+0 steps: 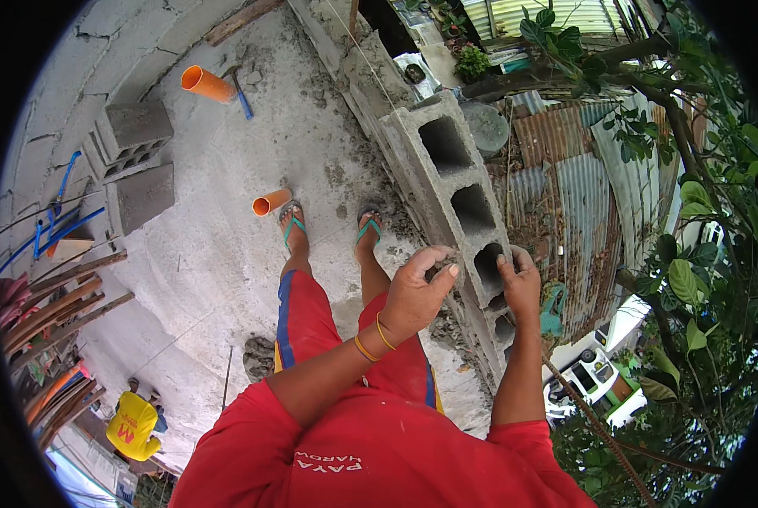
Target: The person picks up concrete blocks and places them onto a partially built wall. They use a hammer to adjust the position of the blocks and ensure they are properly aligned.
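Observation:
A row of grey hollow concrete blocks [409,144] runs along the top of a low wall to my right, their square holes facing up. My right hand [521,278] grips the outer edge of one block, its thumb at the rim of a hole. Close to the inner side of the same row, my left hand [426,288] is curled with its thumb out. Between its fingers shows a dark grey lump that looks like mortar [440,267]. Fresh mortar lies rough along the wall's inner foot.
Two orange pipes [205,83] [272,202] stand from the concrete floor, a hammer [240,91] beside the farther one. Loose blocks [139,199], blue tubes [50,222] and planks [57,313] lie left. A person in yellow [133,426] crouches lower left. Rusty roofing [578,229] lies beyond the wall.

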Demonstrator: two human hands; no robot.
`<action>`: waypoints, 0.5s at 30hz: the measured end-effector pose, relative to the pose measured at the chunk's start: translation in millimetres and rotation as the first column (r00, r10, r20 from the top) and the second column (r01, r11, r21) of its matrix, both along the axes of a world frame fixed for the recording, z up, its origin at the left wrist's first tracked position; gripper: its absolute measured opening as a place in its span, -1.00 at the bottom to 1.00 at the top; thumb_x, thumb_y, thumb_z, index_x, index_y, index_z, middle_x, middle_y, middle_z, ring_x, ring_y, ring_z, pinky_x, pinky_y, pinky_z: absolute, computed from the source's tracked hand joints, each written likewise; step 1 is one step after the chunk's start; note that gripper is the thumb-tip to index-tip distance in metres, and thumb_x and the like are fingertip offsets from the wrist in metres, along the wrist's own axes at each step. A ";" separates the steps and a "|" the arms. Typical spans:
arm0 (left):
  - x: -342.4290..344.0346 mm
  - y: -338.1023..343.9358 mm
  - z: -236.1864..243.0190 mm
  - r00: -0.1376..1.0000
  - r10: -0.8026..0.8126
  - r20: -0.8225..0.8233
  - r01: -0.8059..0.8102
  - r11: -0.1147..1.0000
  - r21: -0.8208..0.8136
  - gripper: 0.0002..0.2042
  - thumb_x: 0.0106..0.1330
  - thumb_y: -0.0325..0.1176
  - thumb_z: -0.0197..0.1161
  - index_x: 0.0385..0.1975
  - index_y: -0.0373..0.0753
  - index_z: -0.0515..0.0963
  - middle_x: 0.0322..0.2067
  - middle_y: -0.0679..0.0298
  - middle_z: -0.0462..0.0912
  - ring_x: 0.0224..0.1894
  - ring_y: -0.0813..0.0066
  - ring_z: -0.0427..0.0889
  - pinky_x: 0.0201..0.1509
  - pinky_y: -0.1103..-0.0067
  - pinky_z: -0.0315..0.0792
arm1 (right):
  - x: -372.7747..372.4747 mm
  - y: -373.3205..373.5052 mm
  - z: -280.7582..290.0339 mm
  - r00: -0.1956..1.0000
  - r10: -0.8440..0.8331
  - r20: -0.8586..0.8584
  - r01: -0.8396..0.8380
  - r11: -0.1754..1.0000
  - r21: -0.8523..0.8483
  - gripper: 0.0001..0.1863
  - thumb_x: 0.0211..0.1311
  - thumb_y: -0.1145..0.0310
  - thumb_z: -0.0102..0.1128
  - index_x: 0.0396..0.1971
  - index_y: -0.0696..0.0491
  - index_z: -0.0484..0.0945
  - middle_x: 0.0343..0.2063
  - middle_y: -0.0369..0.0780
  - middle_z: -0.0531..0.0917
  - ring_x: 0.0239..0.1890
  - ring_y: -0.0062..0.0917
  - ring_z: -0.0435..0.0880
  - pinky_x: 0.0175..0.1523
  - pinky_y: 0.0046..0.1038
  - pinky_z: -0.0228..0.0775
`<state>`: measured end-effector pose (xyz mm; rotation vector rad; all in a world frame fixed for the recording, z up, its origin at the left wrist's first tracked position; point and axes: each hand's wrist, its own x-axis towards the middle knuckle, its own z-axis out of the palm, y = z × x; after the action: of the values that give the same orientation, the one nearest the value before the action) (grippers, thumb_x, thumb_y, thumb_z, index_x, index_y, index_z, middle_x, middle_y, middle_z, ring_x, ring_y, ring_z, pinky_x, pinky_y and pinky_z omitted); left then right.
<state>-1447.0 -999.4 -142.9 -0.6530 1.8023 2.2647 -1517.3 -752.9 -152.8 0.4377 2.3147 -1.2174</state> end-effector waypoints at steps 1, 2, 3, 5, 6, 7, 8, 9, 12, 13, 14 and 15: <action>-20.1 0.4 17.6 0.991 0.013 -0.130 -0.025 0.996 -0.089 -0.72 0.43 -0.39 0.33 0.05 -0.37 0.61 0.03 0.04 0.64 0.05 0.25 0.65 0.16 0.51 0.49 | -0.1 0.0 1.9 1.000 -0.003 -0.011 0.003 1.000 0.009 -0.61 0.38 0.25 0.39 0.05 0.20 0.63 -0.12 -0.23 0.73 -0.08 -0.57 0.62 0.11 -0.48 0.44; -37.2 3.9 31.1 0.966 0.022 -0.258 -0.072 0.980 -0.188 -0.73 0.43 -0.39 0.32 0.04 -0.37 0.62 0.05 0.02 0.64 0.05 0.25 0.66 0.16 0.51 0.49 | -0.5 0.4 3.8 1.000 -0.009 -0.004 0.009 1.000 -0.007 -0.63 0.37 0.26 0.38 0.04 0.19 0.63 -0.12 -0.24 0.74 -0.09 -0.57 0.62 0.10 -0.48 0.44; -49.6 9.3 41.1 0.966 0.028 -0.258 -0.079 0.978 -0.193 -0.70 0.43 -0.36 0.29 0.07 -0.39 0.61 0.13 -0.05 0.62 0.10 0.13 0.66 0.23 0.41 0.49 | -0.4 0.4 5.7 0.999 0.014 -0.028 -0.014 0.999 0.029 -0.64 0.35 0.28 0.37 0.03 0.17 0.64 -0.15 -0.23 0.75 -0.12 -0.57 0.64 0.07 -0.47 0.47; -74.7 21.6 43.7 0.965 -0.080 -0.249 -0.030 0.911 -0.410 -0.69 0.40 -0.39 0.30 0.07 -0.41 0.61 0.20 -0.11 0.58 0.15 0.01 0.65 0.26 0.33 0.48 | -1.2 0.5 9.7 0.999 0.030 -0.023 -0.028 0.996 0.089 -0.65 0.35 0.30 0.37 0.03 0.17 0.64 -0.17 -0.22 0.75 -0.15 -0.55 0.65 0.04 -0.45 0.48; -79.1 27.4 42.8 0.971 -0.153 -0.184 0.036 0.853 -0.520 -0.68 0.39 -0.40 0.30 0.06 -0.42 0.61 0.23 -0.13 0.56 0.18 -0.05 0.64 0.28 0.28 0.48 | -2.0 0.4 11.6 0.999 0.027 -0.018 -0.025 0.995 0.097 -0.65 0.35 0.31 0.37 0.03 0.17 0.64 -0.18 -0.21 0.75 -0.17 -0.55 0.65 0.02 -0.44 0.49; -76.4 32.5 42.6 0.968 -0.160 -0.195 0.031 0.843 -0.538 -0.64 0.36 -0.40 0.30 0.10 -0.44 0.59 0.21 -0.15 0.59 0.22 -0.15 0.60 0.32 0.22 0.45 | -2.3 -0.2 13.1 0.998 0.041 -0.039 -0.037 0.993 0.110 -0.66 0.33 0.32 0.38 0.02 0.17 0.64 -0.20 -0.19 0.76 -0.20 -0.52 0.67 -0.01 -0.42 0.51; -72.6 32.7 39.2 0.960 -0.124 -0.251 -0.008 0.885 -0.466 -0.63 0.37 -0.39 0.30 0.11 -0.44 0.59 0.17 -0.14 0.61 0.22 -0.13 0.60 0.32 0.24 0.45 | -3.0 -1.0 14.2 0.999 0.032 -0.019 -0.030 0.993 0.112 -0.66 0.33 0.32 0.38 0.01 0.18 0.64 -0.20 -0.19 0.76 -0.20 -0.52 0.67 -0.02 -0.41 0.51; -66.8 31.8 35.2 0.957 -0.110 -0.268 -0.003 0.921 -0.390 -0.62 0.37 -0.37 0.31 0.12 -0.44 0.58 0.14 -0.14 0.64 0.22 -0.11 0.61 0.31 0.27 0.45 | -4.1 -1.9 14.8 1.000 0.017 -0.005 -0.017 0.995 0.102 -0.66 0.33 0.32 0.38 0.01 0.18 0.64 -0.21 -0.18 0.76 -0.20 -0.52 0.67 -0.02 -0.41 0.51; -55.3 11.7 7.7 0.988 0.152 0.030 -0.144 0.972 -0.184 -0.62 0.49 -0.21 0.22 0.13 -0.37 0.58 -0.02 0.07 0.74 0.07 0.15 0.70 0.23 0.41 0.45 | -6.4 -5.4 12.3 0.999 0.034 0.000 -0.034 0.989 0.146 -0.61 0.24 0.30 0.44 0.01 0.17 0.64 -0.21 -0.12 0.77 -0.18 -0.39 0.72 0.00 -0.35 0.51; -67.6 -6.2 -14.5 0.938 0.267 0.222 -0.265 0.963 -0.038 -0.62 0.53 -0.13 0.17 0.12 -0.29 0.60 -0.03 0.15 0.75 0.00 0.22 0.72 0.20 0.44 0.45 | -7.7 -6.9 9.9 0.999 0.043 0.011 -0.044 0.977 0.208 -0.59 0.22 0.30 0.46 0.01 0.17 0.64 -0.21 -0.10 0.77 -0.18 -0.34 0.73 0.01 -0.33 0.51; -79.4 -25.4 -38.3 0.842 0.385 0.379 -0.467 0.871 0.153 -0.50 0.55 -0.02 0.09 0.27 -0.28 0.47 0.08 0.20 0.65 0.12 0.29 0.61 0.27 0.32 0.36 | -8.0 -7.5 8.1 0.999 0.042 0.026 -0.047 0.962 0.270 -0.57 0.19 0.29 0.47 0.02 0.16 0.64 -0.21 -0.08 0.77 -0.17 -0.29 0.74 0.02 -0.31 0.52; -94.8 -47.3 -64.2 0.725 0.351 0.593 -0.587 0.765 0.265 -0.32 0.50 0.14 0.07 0.42 -0.28 0.29 0.29 0.04 0.50 0.30 0.15 0.47 0.44 0.12 0.17 | -9.2 -9.0 4.7 0.998 0.037 0.051 -0.051 0.951 0.304 -0.50 0.14 0.28 0.51 0.07 0.13 0.63 -0.15 -0.02 0.78 -0.09 -0.15 0.77 0.08 -0.27 0.52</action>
<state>-1541.7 -1046.6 -207.0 -1.5965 0.8789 2.3350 -1526.5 -761.9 -148.2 0.5103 2.4675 -0.8191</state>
